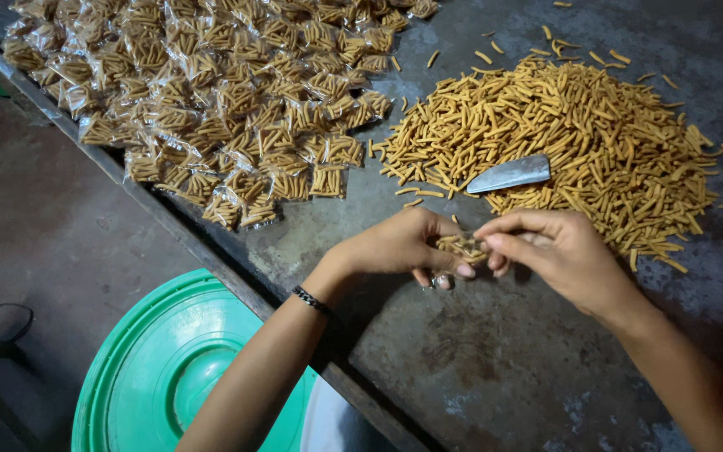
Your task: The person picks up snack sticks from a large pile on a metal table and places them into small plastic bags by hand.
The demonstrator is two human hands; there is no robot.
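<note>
Small clear packet of snack sticks (462,248) sits btwn both hands, just above table centre, right in front of the loose heap. Left hand (399,245) curls around its left end, thumb and fingertips pinching it; right hand (558,251) meets it from the other side, thumb and forefinger pressed together on packet's right edge, other fingers folded behind. One packet in hand. Filled packets (211,92) piled at upper left, too many to count, dozens at least. Loose sticks (579,134) in one big heap upper right, hundreds, w/ a few strays round the edges. One metal scoop blade (510,174) lying at heap's near edge. One dark bracelet (310,300) on left wrist. Table (495,360) is worn grey metal, stained, scuffed. Below its edge: one green plastic lid (152,368) on bare concrete floor (35,226). Dim light.
</note>
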